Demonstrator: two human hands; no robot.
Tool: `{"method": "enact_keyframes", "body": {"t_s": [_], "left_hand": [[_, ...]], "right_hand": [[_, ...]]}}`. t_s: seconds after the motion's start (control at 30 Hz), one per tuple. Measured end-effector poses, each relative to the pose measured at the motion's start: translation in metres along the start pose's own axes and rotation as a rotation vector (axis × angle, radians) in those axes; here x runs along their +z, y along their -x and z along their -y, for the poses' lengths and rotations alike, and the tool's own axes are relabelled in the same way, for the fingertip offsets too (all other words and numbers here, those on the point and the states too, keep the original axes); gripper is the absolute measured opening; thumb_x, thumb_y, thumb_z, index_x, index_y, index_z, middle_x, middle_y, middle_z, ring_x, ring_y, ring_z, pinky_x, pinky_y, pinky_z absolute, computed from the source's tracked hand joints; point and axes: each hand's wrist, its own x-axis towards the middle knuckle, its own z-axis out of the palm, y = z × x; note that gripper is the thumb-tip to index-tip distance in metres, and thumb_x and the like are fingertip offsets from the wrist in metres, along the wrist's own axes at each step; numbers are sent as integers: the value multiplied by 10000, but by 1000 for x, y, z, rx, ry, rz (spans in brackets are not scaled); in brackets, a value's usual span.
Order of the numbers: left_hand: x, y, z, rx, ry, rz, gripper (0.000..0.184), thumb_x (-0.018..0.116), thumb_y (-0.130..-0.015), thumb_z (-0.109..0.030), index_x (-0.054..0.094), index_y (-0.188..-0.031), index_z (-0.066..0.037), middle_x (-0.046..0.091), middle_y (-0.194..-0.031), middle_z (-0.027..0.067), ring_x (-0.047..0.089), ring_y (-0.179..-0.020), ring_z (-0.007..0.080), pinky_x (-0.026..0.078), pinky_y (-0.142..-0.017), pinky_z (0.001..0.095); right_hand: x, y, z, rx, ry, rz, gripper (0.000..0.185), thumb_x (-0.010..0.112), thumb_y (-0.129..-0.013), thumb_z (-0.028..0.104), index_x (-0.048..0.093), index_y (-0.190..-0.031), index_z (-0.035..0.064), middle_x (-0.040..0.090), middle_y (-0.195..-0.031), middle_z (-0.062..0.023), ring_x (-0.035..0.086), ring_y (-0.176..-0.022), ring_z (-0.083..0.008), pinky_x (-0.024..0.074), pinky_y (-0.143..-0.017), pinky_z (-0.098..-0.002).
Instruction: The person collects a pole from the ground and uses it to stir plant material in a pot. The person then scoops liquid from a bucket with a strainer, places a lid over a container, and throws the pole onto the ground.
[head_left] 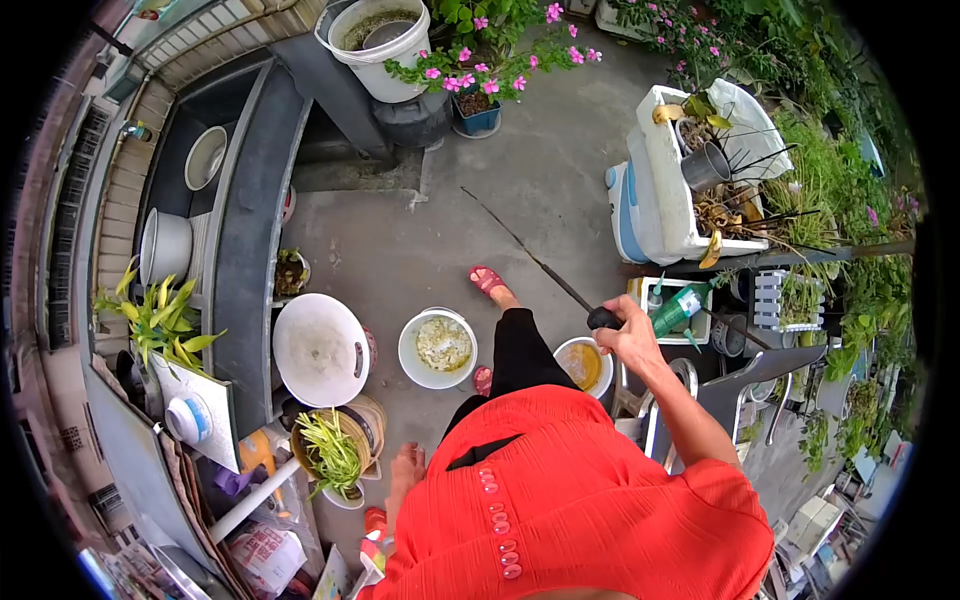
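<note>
My right hand [630, 338] is wrapped round the black knob-like handle of a long thin dark rod [545, 268], which points up and left over the concrete floor. My left hand [406, 468] hangs low beside my red top, near a pot of cut green stalks [332, 450]; its fingers are partly seen and I cannot make out their pose. Between the hands, a white bucket [438, 347] with pale scraps in it stands on the floor. Another bucket [583, 367] with yellowish-brown contents sits just below my right hand.
A large white basin [320, 350] lies left of the buckets, beside a grey stone sink counter [245, 220]. At the upper right is a white foam box [660, 180] of plants. A green bottle [680, 308] lies in a box at right. Pink flowers [465, 80] stand ahead.
</note>
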Motion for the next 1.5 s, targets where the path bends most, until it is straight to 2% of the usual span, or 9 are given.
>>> {"method": "enact_keyframes", "body": {"t_s": [0.17,0.33,0.43,0.63,0.83,1.13,1.27,1.43,1.5], "left_hand": [[3,-48,-64,-166,86,-79,292,522,-811,-223,540,-1005,-5,619,-811,184,612,-756,301,478,-679,372],[-36,-90,-172,-242,266,-151,291,523,-824,-208,537,-1021,5,615,-824,192,610,-772,294,482,-685,351],[-57,-122,-212,-297,449,-220,287,503,-844,-199,532,-1044,5,615,-857,185,614,-787,252,482,-696,324],[-49,-133,-243,-452,498,-281,279,513,-835,-188,536,-1029,11,615,-865,187,616,-777,244,490,-685,315],[-47,-127,-261,-641,542,-299,275,519,-828,-187,547,-1013,15,616,-842,188,618,-768,250,493,-680,317],[-57,-142,-277,-741,705,-376,273,506,-838,-181,535,-1018,22,619,-825,180,621,-733,236,496,-649,309],[-66,-141,-284,-818,728,-357,269,497,-847,-188,528,-1027,10,620,-823,175,620,-726,228,495,-643,311],[-53,-128,-281,-850,681,-352,257,498,-842,-189,530,-1016,-3,614,-825,197,620,-731,277,493,-652,331],[-47,-128,-278,-858,685,-337,254,498,-840,-188,528,-1013,-4,613,-826,201,618,-738,290,492,-662,341]], "right_hand": [[26,-146,76,-38,-79,167,443,592,-604,65,463,-998,-93,595,-713,-147,561,-498,-151,441,-514,-270],[100,-291,185,-142,292,350,436,576,-629,96,492,-1024,-66,580,-814,-196,588,-581,-232,469,-614,-322],[163,-380,214,-666,492,262,391,570,-645,122,528,-995,-48,514,-945,-229,583,-722,-301,474,-688,-365],[281,-494,297,-884,658,453,308,561,-617,83,519,-890,-52,453,-945,-285,552,-765,-408,480,-702,-445],[378,-555,372,-1158,768,351,308,567,-608,71,456,-858,-71,501,-844,-275,560,-742,-437,500,-674,-448],[453,-612,428,-958,700,332,383,617,-672,175,440,-909,-68,552,-872,-321,551,-833,-443,464,-731,-449],[473,-649,406,-757,904,465,460,689,-639,167,528,-1031,-11,558,-1008,-236,515,-1000,-357,422,-838,-407],[498,-673,399,-728,906,411,517,680,-654,224,506,-1092,14,548,-1046,-223,514,-1003,-351,418,-855,-392],[504,-668,415,-702,860,399,504,689,-662,240,519,-1072,1,580,-988,-206,592,-857,-321,467,-757,-376]]}}
